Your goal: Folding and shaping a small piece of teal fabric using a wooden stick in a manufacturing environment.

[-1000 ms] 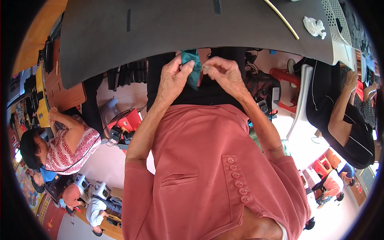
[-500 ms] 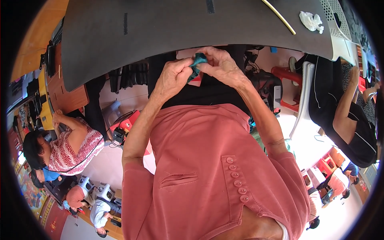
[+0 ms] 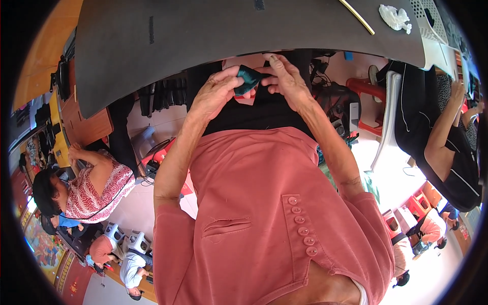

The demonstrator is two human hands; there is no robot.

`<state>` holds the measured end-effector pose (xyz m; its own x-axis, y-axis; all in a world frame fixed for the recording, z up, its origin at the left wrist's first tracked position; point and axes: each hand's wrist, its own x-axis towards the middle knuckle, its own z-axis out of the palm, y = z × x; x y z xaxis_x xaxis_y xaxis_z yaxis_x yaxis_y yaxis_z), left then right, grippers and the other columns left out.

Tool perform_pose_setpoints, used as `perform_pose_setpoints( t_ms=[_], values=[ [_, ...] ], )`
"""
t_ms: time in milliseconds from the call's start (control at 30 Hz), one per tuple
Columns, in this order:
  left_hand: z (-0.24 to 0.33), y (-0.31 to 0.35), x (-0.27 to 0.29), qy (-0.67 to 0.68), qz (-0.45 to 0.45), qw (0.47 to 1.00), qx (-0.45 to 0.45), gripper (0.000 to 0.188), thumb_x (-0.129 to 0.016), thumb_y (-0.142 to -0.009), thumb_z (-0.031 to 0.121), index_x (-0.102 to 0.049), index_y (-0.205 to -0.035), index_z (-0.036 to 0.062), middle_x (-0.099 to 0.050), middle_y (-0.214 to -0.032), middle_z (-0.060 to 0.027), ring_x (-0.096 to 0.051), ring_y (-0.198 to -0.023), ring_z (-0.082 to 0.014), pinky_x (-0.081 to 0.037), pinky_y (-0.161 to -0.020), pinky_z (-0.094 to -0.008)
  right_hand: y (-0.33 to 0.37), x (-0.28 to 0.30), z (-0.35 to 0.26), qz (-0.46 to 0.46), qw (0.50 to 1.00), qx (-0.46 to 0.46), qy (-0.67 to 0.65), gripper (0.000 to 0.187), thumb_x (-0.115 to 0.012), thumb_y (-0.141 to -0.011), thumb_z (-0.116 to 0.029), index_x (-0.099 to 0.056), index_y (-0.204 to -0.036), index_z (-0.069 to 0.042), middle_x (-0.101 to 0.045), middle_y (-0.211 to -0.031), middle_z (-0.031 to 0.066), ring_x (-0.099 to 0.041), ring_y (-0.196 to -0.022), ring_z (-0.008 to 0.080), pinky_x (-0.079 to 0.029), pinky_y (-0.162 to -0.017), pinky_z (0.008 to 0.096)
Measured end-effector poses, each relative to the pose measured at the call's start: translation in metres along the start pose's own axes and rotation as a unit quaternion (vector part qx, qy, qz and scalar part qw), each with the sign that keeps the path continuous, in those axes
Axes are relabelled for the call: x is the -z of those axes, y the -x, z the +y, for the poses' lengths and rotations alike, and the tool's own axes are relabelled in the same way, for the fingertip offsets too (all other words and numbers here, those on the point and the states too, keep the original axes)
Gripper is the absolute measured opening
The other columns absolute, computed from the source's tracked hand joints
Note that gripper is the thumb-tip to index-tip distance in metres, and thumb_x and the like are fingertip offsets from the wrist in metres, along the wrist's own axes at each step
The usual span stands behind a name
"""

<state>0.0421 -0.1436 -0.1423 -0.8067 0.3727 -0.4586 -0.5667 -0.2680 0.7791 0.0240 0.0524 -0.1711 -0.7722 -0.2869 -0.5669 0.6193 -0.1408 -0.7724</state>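
Note:
A small piece of dark green, shiny cloth (image 3: 247,80) is stretched between my two hands, just off the table's near edge and above my lap. My left hand (image 3: 216,94) grips its left side, thumb on top and fingertips showing beneath it. The cloth narrows to a dark point at its right end. That point meets the fingers of my right hand (image 3: 288,84), which appear to pinch it; the index finger is raised and stands apart. Part of the cloth is hidden behind the left fingers.
The dark table (image 3: 203,30) spans the space ahead. On its far right lie a thin pale strip (image 3: 357,17) and crumpled white plastic (image 3: 395,19). A red stool (image 3: 367,104) and a seated person in black (image 3: 432,132) are at right; another person in patterned red (image 3: 99,185) sits left.
The cloth has gone from bunched up to spread out wider. My hands have moved apart, the left one shifting left and the right one right. The view has shifted slightly.

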Motion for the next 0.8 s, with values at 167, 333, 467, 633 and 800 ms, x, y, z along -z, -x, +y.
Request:
perform_pose_setpoints(
  t_ms=[167,333,467,633,800],
  values=[
    [0.008,0.004,0.015,-0.079,-0.115,0.99,0.034,0.02,-0.049,-0.086,0.01,-0.062,-0.098,-0.0006,-0.063,-0.084,-0.0086,-0.053,-0.066,-0.0113,-0.044,-0.062,-0.024,-0.013,-0.01,0.012,-0.03,0.998,0.023,-0.049,0.052,-0.047,-0.092,-0.047,-0.044,-0.128,-0.01,-0.057,-0.115,0.0086,-0.051,-0.101,0.0148,-0.044,-0.081,0.0308],
    [0.021,0.01,0.027,-0.125,-0.137,0.979,0.087,0.021,-0.053,-0.085,0.014,-0.062,-0.1,0.0022,-0.062,-0.082,-0.0048,-0.05,-0.068,-0.0085,-0.041,-0.058,-0.0236,-0.002,-0.014,-0.009,-0.17,0.947,0.212,0.17,0.04,-0.056,-0.089,-0.039,-0.06,-0.107,-0.003,-0.06,-0.088,0.0047,-0.053,-0.086,0.011,-0.044,-0.074,0.0263],
    [0.017,0.007,0.039,-0.06,0.003,0.998,0.019,0.024,-0.056,-0.087,0.018,-0.061,-0.106,0.0027,-0.062,-0.083,-0.0044,-0.055,-0.075,-0.0106,-0.044,-0.068,-0.0255,0.008,-0.011,-0.013,-0.226,0.952,0.096,0.182,0.024,-0.061,-0.088,-0.027,-0.064,-0.09,-0.003,-0.061,-0.071,0.0013,-0.052,-0.062,0.0048,-0.043,-0.056,0.0218],
    [-0.019,0.003,0.032,0.045,0.116,0.987,-0.101,0.024,-0.055,-0.091,0.025,-0.062,-0.099,0.0028,-0.063,-0.082,-0.0043,-0.058,-0.079,-0.0115,-0.046,-0.076,-0.0279,0.013,-0.022,0.002,-0.062,0.996,0.048,-0.05,0.02,-0.059,-0.09,-0.023,-0.062,-0.082,-0.006,-0.055,-0.063,-0.002,-0.05,-0.053,0.0044,-0.038,-0.046,0.0193],
    [-0.032,0.009,-0.012,0.003,0.066,0.994,-0.086,0.025,-0.059,-0.09,0.027,-0.065,-0.089,0.0018,-0.062,-0.077,-0.0025,-0.057,-0.073,-0.0091,-0.047,-0.07,-0.0241,0.015,-0.034,-0.001,-0.017,0.989,0.06,-0.135,0.024,-0.057,-0.092,-0.023,-0.064,-0.087,0.0,-0.062,-0.07,0.0019,-0.059,-0.062,0.0067,-0.054,-0.052,0.0227]
  ],
)
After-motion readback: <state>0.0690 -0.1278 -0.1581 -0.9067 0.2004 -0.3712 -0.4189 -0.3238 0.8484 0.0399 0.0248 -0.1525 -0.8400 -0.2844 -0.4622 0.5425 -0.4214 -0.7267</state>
